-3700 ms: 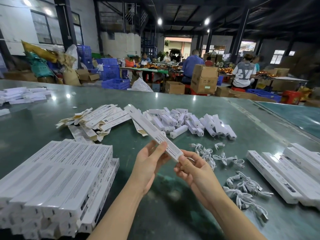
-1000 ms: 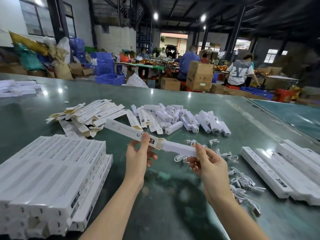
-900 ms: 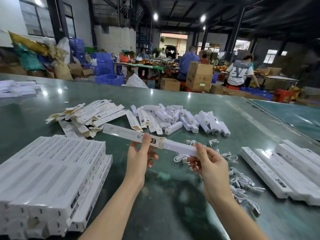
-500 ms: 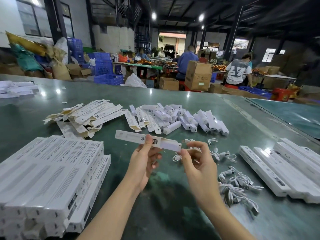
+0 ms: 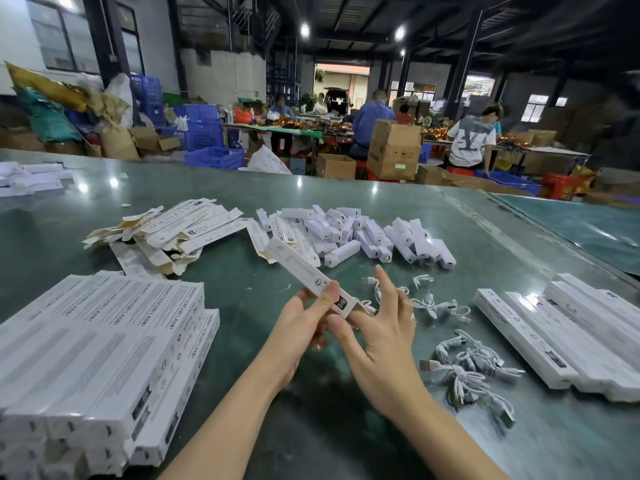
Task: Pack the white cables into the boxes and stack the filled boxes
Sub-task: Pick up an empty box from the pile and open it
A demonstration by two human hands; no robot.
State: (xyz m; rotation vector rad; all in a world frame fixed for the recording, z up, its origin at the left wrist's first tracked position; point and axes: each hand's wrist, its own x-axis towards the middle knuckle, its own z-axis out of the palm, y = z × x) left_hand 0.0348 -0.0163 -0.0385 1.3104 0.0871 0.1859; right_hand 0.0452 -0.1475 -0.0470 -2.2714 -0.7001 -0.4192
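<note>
Head view: left hand (image 5: 304,327) holds a long, slim white carton (image 5: 304,275) near its near end, thumb on the printed top face, fingers curled beneath; a narrow grip around the carton's width. The carton is rectangular in section, matte cardboard with small black print and a dark square mark by the near end; it angles up and away to the left, clear of the tabletop (image 5: 311,427). Right hand (image 5: 377,344) is spread, fingers straight, holding nothing; its index finger touches the carton's near end from below, the other fingers fan upward.

White cables (image 5: 464,368), thin, glossy and coiled into small bundles with USB plugs, lie loose on the tabletop to the right of the hands; more bundles sit just behind the right hand's fingers. Whether a cable is inside the held carton cannot be told.

Stacked filled boxes (image 5: 104,358) form a flat-topped block at near left, several layers deep, lines of grey text on the top faces. Further long white boxes (image 5: 554,344) lie side by side at right, apart from the cables. Farther back: a heap of flattened carton sleeves (image 5: 173,233) with tan inner faces, and beside it a pile of short white rectangular blocks (image 5: 363,237), each with a small slot in one end. Tabletop is dark green, smooth, reflecting ceiling lights.
</note>
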